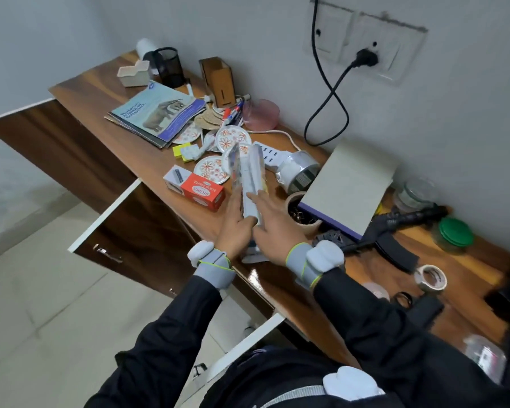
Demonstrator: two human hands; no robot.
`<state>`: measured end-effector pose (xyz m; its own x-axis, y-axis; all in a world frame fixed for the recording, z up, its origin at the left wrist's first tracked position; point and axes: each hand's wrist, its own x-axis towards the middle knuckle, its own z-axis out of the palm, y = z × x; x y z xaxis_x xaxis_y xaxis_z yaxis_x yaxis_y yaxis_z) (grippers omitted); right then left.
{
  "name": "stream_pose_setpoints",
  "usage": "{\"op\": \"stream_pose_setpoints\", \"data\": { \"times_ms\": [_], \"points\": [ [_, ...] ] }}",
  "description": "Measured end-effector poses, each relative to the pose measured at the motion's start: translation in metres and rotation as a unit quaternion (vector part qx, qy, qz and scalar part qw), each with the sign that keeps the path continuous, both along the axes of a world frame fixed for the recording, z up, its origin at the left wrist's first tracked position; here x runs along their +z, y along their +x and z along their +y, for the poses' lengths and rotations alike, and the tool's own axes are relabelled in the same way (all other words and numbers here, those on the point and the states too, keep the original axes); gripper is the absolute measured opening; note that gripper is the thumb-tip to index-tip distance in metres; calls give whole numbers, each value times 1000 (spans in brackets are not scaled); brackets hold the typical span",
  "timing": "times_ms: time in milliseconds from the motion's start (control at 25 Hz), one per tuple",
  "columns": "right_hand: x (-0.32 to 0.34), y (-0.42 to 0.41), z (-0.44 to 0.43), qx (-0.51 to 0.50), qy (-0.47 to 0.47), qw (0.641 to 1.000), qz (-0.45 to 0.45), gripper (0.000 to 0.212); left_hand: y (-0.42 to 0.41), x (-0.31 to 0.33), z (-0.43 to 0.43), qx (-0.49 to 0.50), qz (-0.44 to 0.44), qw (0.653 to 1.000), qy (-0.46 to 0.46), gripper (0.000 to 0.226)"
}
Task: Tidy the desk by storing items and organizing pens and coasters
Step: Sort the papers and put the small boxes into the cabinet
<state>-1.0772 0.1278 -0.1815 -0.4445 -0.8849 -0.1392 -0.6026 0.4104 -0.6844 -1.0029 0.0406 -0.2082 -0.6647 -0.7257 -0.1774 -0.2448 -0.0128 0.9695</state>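
Observation:
Both hands meet over the middle of the wooden desk (100, 92) around a long grey-white packet (252, 178) in clear wrapping. My left hand (236, 225) grips its near end from the left; my right hand (273, 220) lies against it on the right with fingers fairly straight. Behind it lie several round flower-patterned coasters (233, 138) and a woven coaster (208, 119). Red and blue markers (233, 113) lie loose beside a wooden holder (218, 79). A black mesh pen cup (168, 67) stands at the back left.
A red-and-white box (196, 188), magazines (159, 113), a white power strip (268, 153), a silver tape roll (299, 172), a grey notebook (351, 184), a cup of clips (299, 214), a black toy gun (395, 234), tape (430, 278) and a green lid (454, 232) crowd the desk. Cabinet door (106, 213) and drawer (248, 343) stand open.

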Motion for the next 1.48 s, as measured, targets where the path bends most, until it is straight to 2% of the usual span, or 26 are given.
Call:
{"op": "stream_pose_setpoints", "data": {
  "times_ms": [240,560,720,880,1000,1080,1200,1480],
  "points": [
    [-10,-15,18,-32,31,996,73,53,-25,-26,-6,-69,-88,985,-129,74],
    [-11,-23,27,-41,42,995,78,62,-54,-30,-7,-105,-128,973,-163,72],
    [-5,-27,31,-38,24,996,76,61,-65,-26,-9,-109,-141,970,-166,70],
    [3,-31,36,-50,-1,996,74,55,-63,-24,-1,-76,-119,971,-192,74],
    [4,-33,40,-51,-3,995,85,49,-49,-24,1,-43,-40,982,-179,69],
    [2,-31,41,-45,9,995,91,47,-34,-22,-5,-27,-17,984,-175,70],
    [0,-23,36,-25,17,994,110,46,-14,-22,-20,8,-69,973,-218,63],
    [-4,-5,18,64,33,989,128,44,16,-25,-33,58,-209,918,-331,38]
  ]
}}
